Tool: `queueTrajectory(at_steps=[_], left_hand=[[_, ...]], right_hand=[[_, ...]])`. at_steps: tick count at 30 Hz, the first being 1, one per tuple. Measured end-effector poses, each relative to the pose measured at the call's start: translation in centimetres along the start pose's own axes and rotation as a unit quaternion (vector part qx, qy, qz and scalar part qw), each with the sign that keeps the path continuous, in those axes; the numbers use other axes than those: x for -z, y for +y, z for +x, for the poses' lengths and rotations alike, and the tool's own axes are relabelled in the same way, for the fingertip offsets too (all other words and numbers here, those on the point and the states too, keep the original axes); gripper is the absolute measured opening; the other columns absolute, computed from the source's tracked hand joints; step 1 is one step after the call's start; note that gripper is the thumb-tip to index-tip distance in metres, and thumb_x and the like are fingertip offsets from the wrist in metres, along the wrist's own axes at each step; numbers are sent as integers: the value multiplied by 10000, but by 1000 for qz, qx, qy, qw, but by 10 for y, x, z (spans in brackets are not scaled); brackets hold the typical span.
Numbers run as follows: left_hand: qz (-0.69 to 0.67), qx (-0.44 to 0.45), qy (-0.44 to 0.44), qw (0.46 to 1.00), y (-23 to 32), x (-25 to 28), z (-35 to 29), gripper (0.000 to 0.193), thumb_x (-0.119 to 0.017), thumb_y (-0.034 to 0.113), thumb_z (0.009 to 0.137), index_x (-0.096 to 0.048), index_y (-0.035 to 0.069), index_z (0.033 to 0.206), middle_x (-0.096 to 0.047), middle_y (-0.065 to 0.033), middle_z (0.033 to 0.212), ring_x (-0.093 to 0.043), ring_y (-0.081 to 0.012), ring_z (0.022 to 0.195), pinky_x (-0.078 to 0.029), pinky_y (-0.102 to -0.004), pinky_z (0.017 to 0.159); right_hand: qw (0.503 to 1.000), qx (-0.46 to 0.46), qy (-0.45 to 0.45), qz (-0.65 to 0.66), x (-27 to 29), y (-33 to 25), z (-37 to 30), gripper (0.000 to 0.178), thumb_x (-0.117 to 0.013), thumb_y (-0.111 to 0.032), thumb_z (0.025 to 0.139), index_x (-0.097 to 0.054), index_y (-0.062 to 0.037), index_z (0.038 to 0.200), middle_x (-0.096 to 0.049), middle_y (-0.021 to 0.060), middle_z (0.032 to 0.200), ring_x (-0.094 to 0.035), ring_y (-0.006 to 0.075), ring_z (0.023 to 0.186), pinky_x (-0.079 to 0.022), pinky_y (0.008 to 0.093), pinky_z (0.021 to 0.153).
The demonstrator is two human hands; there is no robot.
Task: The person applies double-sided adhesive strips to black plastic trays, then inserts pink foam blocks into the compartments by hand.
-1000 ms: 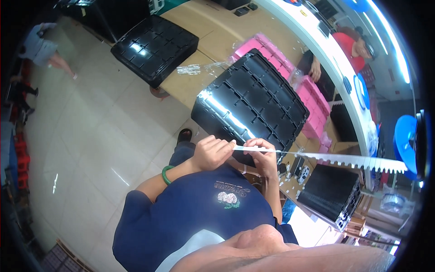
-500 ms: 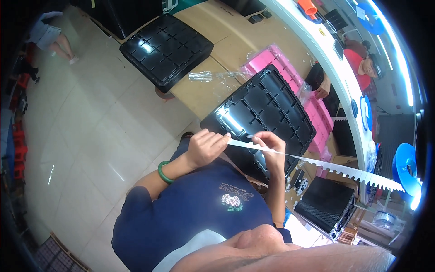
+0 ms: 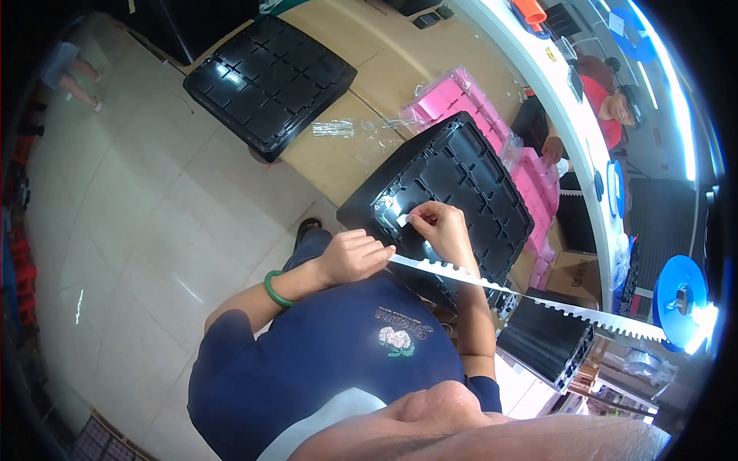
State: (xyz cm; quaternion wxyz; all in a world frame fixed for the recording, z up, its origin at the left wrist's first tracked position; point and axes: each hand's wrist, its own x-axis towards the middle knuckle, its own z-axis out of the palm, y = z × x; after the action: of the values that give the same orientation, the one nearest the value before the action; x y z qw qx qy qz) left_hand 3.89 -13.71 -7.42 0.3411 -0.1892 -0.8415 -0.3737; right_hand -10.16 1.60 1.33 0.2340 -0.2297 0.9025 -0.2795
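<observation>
My left hand pinches the end of a long white strip with a notched edge, low in front of my body. The strip runs to the right, under my right forearm, toward a blue reel. My right hand is closed on a small white sticker, between thumb and fingers. That hand hovers over the near left corner of a black plastic tray with moulded compartments. Whether the sticker touches the tray, I cannot tell.
Another black tray lies at the back left of the cardboard-covered table. Clear plastic wrap and pink trays are behind my tray. A co-worker's hand is by the pink trays. A black ribbed box stands at right.
My right hand has left the strip and moved up and left over the black tray, carrying the small white sticker. The left hand still holds the strip, slightly lower.
</observation>
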Motion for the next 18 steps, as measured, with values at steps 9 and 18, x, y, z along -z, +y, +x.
queueTrajectory(at_steps=[9, 18], left_hand=[[-59, -16, -7, 998, -19, -3, 13, 249, -759, 50, 706, -710, 25, 948, -645, -48, 701, -603, -195, 612, -442, -309, 576], [-77, -46, -38, 995, -25, 4, 24, 158, -733, 72, 774, -690, 23, 917, -626, -21, 718, -606, -158, 658, -449, -290, 621]], right_hand=[[992, 83, 13, -98, -7, -4, 3, 157, -683, -115, 766, -719, 19, 840, -689, 160, 756, -686, 273, 712, -530, 369, 685], [969, -77, 119, 203, 19, 61, -82, 100, -751, -126, 848, -728, -29, 856, -673, -17, 755, -559, 42, 629, -433, 197, 585]])
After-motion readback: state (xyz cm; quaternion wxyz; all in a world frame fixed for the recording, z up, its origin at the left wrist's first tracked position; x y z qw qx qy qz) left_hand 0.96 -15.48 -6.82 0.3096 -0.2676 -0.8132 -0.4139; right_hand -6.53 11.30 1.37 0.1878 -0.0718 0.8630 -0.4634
